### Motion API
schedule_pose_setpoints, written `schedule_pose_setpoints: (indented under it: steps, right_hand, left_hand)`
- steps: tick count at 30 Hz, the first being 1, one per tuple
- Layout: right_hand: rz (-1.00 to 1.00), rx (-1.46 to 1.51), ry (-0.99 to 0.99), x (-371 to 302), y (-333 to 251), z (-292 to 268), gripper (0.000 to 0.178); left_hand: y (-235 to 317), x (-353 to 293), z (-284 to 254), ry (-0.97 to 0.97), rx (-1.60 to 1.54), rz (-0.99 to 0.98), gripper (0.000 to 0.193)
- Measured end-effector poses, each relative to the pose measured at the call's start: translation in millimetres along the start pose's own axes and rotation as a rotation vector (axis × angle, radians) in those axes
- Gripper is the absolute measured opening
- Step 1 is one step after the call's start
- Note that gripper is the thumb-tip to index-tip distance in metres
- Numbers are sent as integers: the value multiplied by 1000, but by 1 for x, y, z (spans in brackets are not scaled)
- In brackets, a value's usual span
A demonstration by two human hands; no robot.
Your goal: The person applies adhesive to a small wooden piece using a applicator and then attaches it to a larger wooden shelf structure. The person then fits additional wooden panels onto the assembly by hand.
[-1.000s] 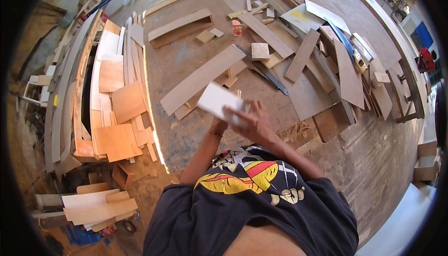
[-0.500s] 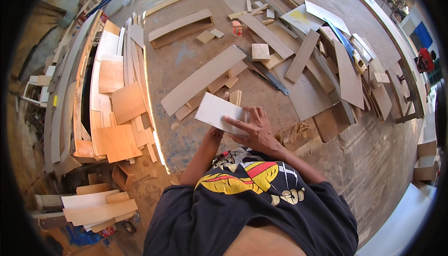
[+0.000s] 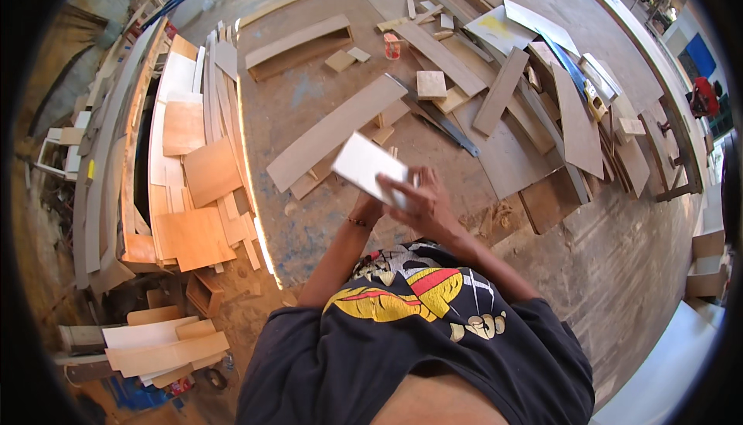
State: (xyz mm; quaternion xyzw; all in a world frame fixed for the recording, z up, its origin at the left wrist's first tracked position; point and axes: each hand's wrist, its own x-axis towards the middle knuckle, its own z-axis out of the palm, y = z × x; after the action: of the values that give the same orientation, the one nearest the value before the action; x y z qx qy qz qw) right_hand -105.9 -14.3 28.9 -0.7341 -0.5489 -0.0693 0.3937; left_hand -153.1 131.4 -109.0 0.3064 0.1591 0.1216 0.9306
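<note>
A small white rectangular board [image 3: 365, 163] is held up in front of my body, tilted and blurred by motion. My left hand [image 3: 367, 208] supports it from below, its fingers mostly hidden under the board. Across the board's right end lie the fingers of my right hand [image 3: 430, 212], closed around that edge. Just beyond the board, on the worktable [image 3: 298, 142], rests a long grey-brown wooden assembly [image 3: 340, 131] with small wood blocks beside it.
A long handsaw [image 3: 449, 132], a square block [image 3: 431, 85] and a red-and-white cup [image 3: 392, 47] sit farther back. Many planks [image 3: 501, 92] overlap on the right, a blue-bladed saw [image 3: 565, 57] among them. Stacked panels [image 3: 209, 169] line the left side.
The white board has turned clockwise, its far end rising, and shifted slightly right. Both hands turn with it and keep their hold.
</note>
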Motion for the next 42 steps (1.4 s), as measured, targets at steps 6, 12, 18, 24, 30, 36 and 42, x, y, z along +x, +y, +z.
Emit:
schedule_pose_setpoints:
  steps: [6, 12, 18, 24, 30, 36, 42]
  right_hand:
    - [259, 33, 122, 38, 41, 1, 49]
    - [-32, 15, 12, -1, -17, 0, 54]
    - [226, 8, 98, 34, 34, 2, 49]
    - [6, -6, -33, -5, -22, 3, 54]
    - [312, 94, 98, 28, 32, 13, 49]
    - [179, 17, -29, -4, -18, 10, 51]
    - [378, 141, 115, 34, 16, 11, 45]
  left_hand:
    - [17, -21, 51, 225, -16, -309, 31]
    - [26, -10, 17, -197, -248, -128, 37]
    - [24, -30, 72, 378, 173, -284, 29]
    - [23, -13, 11, -64, -92, 35, 35]
    - [26, -22, 65, 417, 280, -201, 32]
    - [15, -11, 1, 117, 24, 78, 32]
    - [18, -15, 58, 393, 204, 96, 51]
